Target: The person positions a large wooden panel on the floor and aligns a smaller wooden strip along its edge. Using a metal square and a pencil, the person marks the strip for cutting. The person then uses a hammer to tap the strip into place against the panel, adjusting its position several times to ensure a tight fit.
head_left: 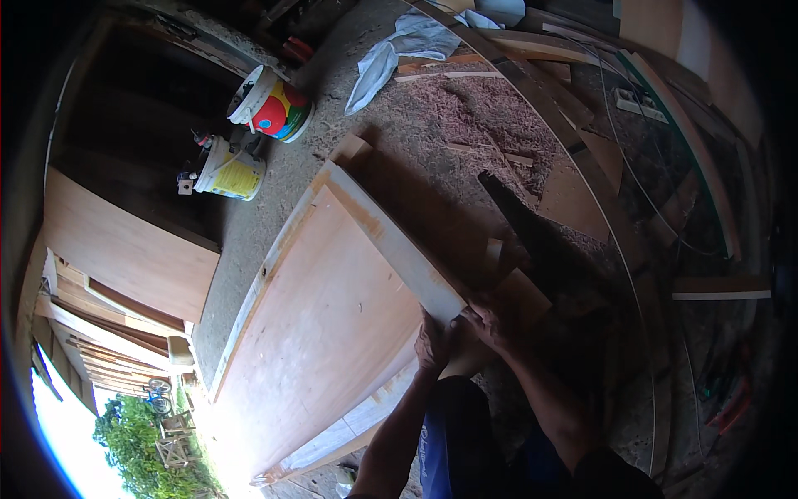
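Note:
A large wooden panel [332, 266] with a pale raised frame [399, 254] leans in front of me, its surface whitish and patchy. At the frame's near right corner, my left hand [432, 343] is closed round the edge, thumb up along the face. Right beside it, my right hand [489, 323] is closed at the same corner with its fingers curled; what lies inside them is hidden. Beyond the right hand, wood offcuts [522, 291] lie in shadow. A dark, tapering blade-like piece [511, 208] rises next to them.
A colourful paint bucket [278, 108] and a yellow bucket [233, 170] stand at the far left. Wood shavings [465, 108] cover the far floor near a pale cloth sheet [403, 50]. Long strips [582, 150], cords and a power strip [638, 104] lie at right.

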Demonstrator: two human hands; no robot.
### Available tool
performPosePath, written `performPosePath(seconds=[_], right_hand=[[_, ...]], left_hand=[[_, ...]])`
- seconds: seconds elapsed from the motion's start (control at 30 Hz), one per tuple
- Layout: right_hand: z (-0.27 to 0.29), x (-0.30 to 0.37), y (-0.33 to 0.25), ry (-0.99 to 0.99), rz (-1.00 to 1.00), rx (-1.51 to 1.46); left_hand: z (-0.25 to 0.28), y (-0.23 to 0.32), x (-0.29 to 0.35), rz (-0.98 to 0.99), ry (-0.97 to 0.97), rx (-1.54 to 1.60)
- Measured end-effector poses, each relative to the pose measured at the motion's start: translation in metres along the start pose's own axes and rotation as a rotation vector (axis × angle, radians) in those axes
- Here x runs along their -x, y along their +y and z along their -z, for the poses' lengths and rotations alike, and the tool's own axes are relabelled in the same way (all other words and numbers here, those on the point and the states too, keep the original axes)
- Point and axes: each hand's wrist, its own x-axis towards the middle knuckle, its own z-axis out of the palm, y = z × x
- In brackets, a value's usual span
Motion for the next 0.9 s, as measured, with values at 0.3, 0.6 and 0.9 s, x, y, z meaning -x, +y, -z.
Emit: performPosePath(seconds=[0.3, 0.6, 0.9], right_hand=[[0.015, -0.026, -0.006, -0.304, -0.072, -0.832], [0.025, -0.022, -0.022, -0.268, -0.012, 0.678], [0.023, -0.018, -0.040, -0.162, 0.027, 0.672]], left_hand=[[0.012, -0.001, -0.008, 0.012, -0.085, 0.111], [0.011, 0.001, -0.010, 0.045, -0.065, -0.031], [-0.006, -0.018, -0.010, 0.083, 0.005, -0.121]])
